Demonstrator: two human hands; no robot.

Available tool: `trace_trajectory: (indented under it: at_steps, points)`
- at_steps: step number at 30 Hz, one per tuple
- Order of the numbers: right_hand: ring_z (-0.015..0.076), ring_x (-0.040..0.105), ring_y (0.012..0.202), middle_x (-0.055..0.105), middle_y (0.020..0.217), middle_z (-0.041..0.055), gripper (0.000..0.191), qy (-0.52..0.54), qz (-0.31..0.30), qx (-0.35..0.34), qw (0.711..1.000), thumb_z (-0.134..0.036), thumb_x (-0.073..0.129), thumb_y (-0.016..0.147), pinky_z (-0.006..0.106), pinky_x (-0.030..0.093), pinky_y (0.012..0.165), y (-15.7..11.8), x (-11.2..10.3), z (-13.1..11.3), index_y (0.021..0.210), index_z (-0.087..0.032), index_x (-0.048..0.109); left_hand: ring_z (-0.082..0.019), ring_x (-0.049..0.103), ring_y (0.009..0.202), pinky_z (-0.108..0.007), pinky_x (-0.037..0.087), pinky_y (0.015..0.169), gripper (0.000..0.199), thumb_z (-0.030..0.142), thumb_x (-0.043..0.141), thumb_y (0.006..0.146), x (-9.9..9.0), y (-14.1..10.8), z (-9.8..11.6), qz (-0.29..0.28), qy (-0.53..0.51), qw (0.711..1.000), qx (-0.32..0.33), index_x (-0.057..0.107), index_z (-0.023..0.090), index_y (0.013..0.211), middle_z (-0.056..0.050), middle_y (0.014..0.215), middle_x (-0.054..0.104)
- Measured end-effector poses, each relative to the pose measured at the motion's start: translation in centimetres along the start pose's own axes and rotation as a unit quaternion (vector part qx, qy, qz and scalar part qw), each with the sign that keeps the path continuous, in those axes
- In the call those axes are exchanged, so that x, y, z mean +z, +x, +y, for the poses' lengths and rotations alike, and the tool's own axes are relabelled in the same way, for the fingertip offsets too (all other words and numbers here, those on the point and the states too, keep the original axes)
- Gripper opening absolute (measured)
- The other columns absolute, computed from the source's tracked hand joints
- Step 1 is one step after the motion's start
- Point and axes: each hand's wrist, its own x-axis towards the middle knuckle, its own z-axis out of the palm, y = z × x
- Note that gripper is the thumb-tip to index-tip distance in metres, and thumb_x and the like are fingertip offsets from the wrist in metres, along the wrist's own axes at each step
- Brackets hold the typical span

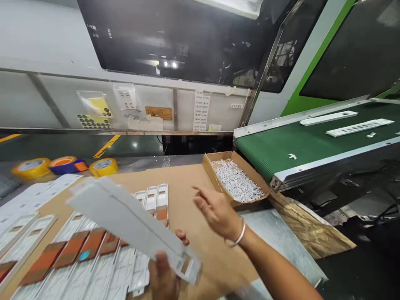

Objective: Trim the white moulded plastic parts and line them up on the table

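Note:
My left hand [165, 275] grips a long white plastic panel [131, 221] near its lower end, thumb on the near side and fingertips showing on the far side. The panel slants up to the left, slightly blurred, with a rectangular cutout close to my hand. A lengthwise line runs along it; whether it is one piece or two together I cannot tell. My right hand [217, 210], with a white bracelet at the wrist, hovers over the cardboard sheet [187, 183], its fingers loosely bent and apart, holding nothing visible. Beneath the held panel lie rows of similar white panels [103, 271] with reddish-brown pieces across them.
A cardboard box [215, 177] of small white bits stands by the end of a green conveyor belt [281, 146]. On the belt lie two white panels [359, 127] and small scraps. Tape rolls [103, 166] sit at the back left, near white sheets [40, 193].

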Motion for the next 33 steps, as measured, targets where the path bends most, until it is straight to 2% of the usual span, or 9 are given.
trace_trajectory:
  at_steps: [2, 5, 8, 11, 15, 19, 23, 27, 33]
  points:
    - [0.0162, 0.059, 0.096, 0.062, 0.104, 0.0080, 0.029, -0.039, -0.024, 0.066, 0.997, -0.031, 0.037, 0.096, 0.031, 0.047, 0.083, -2.7, 3.5, 4.8, 0.114, -0.014, 0.052, -0.018, 0.060, 0.065, -0.030, 0.052, 0.059, 0.071, 0.078, 0.053, 0.059, -0.3, -0.2, 2.3, 0.025, -0.088, 0.996, -0.003, 0.055, 0.028, 0.108, 0.000, 0.081, 0.064]
    - [0.0164, 0.059, 0.087, 0.061, 0.099, 0.0049, 0.024, -0.100, -0.054, 0.151, 0.982, -0.035, 0.053, 0.089, 0.037, 0.049, 0.078, -7.4, 8.6, 10.2, 0.102, -0.014, 0.058, -0.014, 0.058, 0.059, -0.026, 0.051, 0.056, 0.059, 0.071, 0.053, 0.067, -1.2, -0.3, 5.9, 0.062, -0.194, 0.979, -0.016, 0.058, 0.026, 0.105, 0.000, 0.073, 0.061]
    - [0.0164, 0.058, 0.089, 0.059, 0.102, 0.0044, 0.021, -0.139, -0.042, 0.187, 0.971, -0.033, 0.055, 0.088, 0.037, 0.048, 0.079, -11.0, 11.5, 12.9, 0.099, -0.015, 0.058, -0.010, 0.053, 0.053, -0.022, 0.048, 0.051, 0.043, 0.058, 0.041, 0.083, -2.6, -0.4, 8.0, 0.053, -0.284, 0.957, -0.037, 0.060, 0.024, 0.101, 0.001, 0.066, 0.054]
    - [0.0169, 0.058, 0.085, 0.060, 0.089, 0.0037, 0.015, -0.138, -0.013, 0.177, 0.974, -0.026, 0.050, 0.091, 0.039, 0.048, 0.078, -12.7, 12.5, 13.5, 0.088, -0.014, 0.058, -0.007, 0.048, 0.049, -0.018, 0.044, 0.047, 0.038, 0.046, 0.032, 0.089, -3.7, -0.7, 8.4, 0.040, -0.325, 0.944, -0.044, 0.061, 0.023, 0.098, 0.002, 0.064, 0.047]
    - [0.0219, 0.060, 0.085, 0.061, 0.085, 0.0117, 0.025, -0.079, 0.034, 0.130, 0.988, -0.019, 0.029, 0.093, 0.038, 0.049, 0.077, -14.0, 12.4, 10.0, 0.097, -0.012, 0.053, -0.004, 0.045, 0.046, -0.014, 0.041, 0.045, 0.037, 0.045, 0.033, 0.090, -4.8, -1.0, 7.8, 0.029, -0.361, 0.931, -0.048, 0.060, 0.023, 0.100, 0.005, 0.061, 0.041]
    - [0.0152, 0.061, 0.092, 0.062, 0.101, 0.0076, 0.031, 0.028, 0.034, 0.042, 0.998, -0.028, 0.026, 0.096, 0.024, 0.050, 0.078, -16.2, 11.0, 2.3, 0.121, -0.020, 0.041, -0.001, 0.043, 0.045, -0.011, 0.039, 0.043, 0.039, 0.048, 0.035, 0.090, -5.4, -1.0, 7.1, 0.012, -0.395, 0.918, -0.037, 0.059, 0.022, 0.105, 0.006, 0.060, 0.040]
    - [0.0165, 0.062, 0.092, 0.063, 0.100, 0.0044, 0.027, 0.197, 0.003, -0.020, 0.980, -0.033, 0.035, 0.095, 0.024, 0.051, 0.076, -17.1, 9.1, -4.2, 0.119, -0.027, 0.046, -0.001, 0.044, 0.043, -0.011, 0.039, 0.042, 0.047, 0.052, 0.027, 0.091, -5.5, -1.1, 6.6, -0.008, -0.411, 0.910, -0.043, 0.059, 0.020, 0.107, 0.006, 0.060, 0.042]
    - [0.0134, 0.059, 0.065, 0.058, 0.073, 0.0004, 0.020, 0.289, -0.076, -0.001, 0.954, -0.026, 0.034, 0.095, 0.022, 0.048, 0.059, -16.8, 8.7, -6.5, 0.091, -0.026, 0.054, -0.001, 0.044, 0.040, -0.011, 0.038, 0.040, 0.051, 0.053, 0.023, 0.091, -5.6, -1.2, 6.3, -0.023, -0.416, 0.908, -0.050, 0.060, 0.021, 0.104, 0.006, 0.057, 0.043]
    - [0.0118, 0.058, 0.070, 0.060, 0.080, 0.0005, 0.018, 0.347, -0.069, 0.031, 0.935, -0.025, 0.034, 0.095, 0.020, 0.044, 0.065, -16.4, 9.9, -7.4, 0.097, -0.023, 0.052, -0.002, 0.045, 0.040, -0.013, 0.039, 0.040, 0.055, 0.054, 0.019, 0.091, -5.9, -1.4, 6.0, -0.030, -0.414, 0.908, -0.055, 0.062, 0.021, 0.099, 0.005, 0.057, 0.045]
